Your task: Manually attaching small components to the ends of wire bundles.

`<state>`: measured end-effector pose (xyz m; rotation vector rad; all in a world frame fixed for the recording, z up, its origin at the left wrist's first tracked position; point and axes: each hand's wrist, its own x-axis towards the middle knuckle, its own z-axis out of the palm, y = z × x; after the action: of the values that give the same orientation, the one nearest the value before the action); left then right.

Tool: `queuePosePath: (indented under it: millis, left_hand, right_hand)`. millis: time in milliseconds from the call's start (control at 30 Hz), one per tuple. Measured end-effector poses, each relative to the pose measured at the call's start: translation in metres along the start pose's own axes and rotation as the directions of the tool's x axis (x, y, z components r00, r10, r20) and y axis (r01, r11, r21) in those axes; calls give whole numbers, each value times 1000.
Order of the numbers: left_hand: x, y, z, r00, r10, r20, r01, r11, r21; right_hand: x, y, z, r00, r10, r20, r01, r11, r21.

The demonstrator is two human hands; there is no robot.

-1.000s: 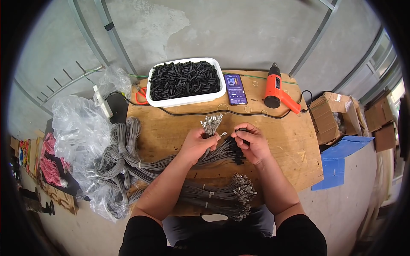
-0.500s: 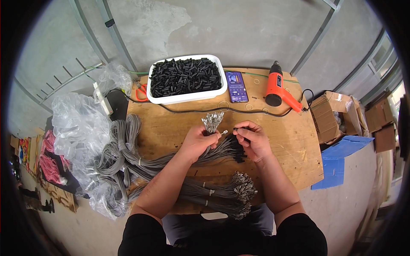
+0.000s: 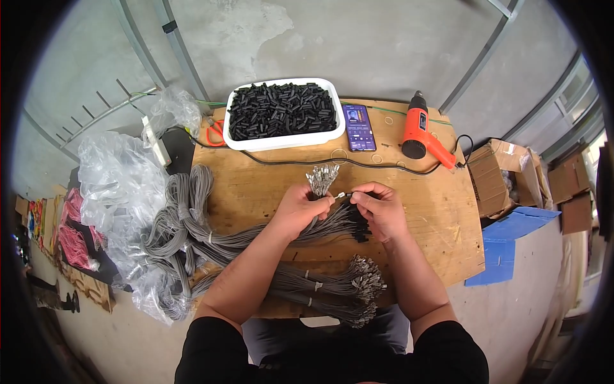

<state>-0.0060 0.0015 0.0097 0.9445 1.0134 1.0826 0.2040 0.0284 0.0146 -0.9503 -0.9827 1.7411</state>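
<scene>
My left hand (image 3: 300, 210) is closed round a bundle of grey wires, whose metal terminals (image 3: 322, 178) fan out above my fist. One terminal (image 3: 340, 195) sticks out to the right from between thumb and fingers. Pinched in my right hand (image 3: 384, 212) is a small black sleeve (image 3: 350, 194), its end at that terminal's tip; whether the terminal is inside cannot be told. Beneath my hands, other grey wires end in black sleeves (image 3: 360, 225). Nearer me lies another tied wire bundle (image 3: 297, 281) with bare metal terminals (image 3: 366, 280).
A white tub (image 3: 288, 145) full of black sleeves stands at the back. Beside it lie a phone (image 3: 360, 128), an orange heat gun (image 3: 417, 131) and orange-handled scissors (image 3: 215, 133). A black cable (image 3: 288, 166) crosses the table. Plastic bags (image 3: 118, 185) and coiled wires (image 3: 185, 205) crowd the left.
The black sleeve in my right hand and the single terminal at my left hand have come together; a gap lay between them before. The whole view has shifted slightly.
</scene>
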Motion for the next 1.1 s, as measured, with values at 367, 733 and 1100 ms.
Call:
queuePosePath:
  millis: [367,733,1100]
  left_hand:
    - [0,2,1,999,16,31,-17,998,56]
    - [-2,2,1,999,18,50,-21,997,70]
    - [-1,0,-1,997,23,79,-29,996,84]
  right_hand:
    - [-1,2,3,999,-49,24,50,998,-36]
    - [-3,1,3,997,-59,45,61,997,-50]
    - [-3,3,5,996,-93,8,93,984,-153]
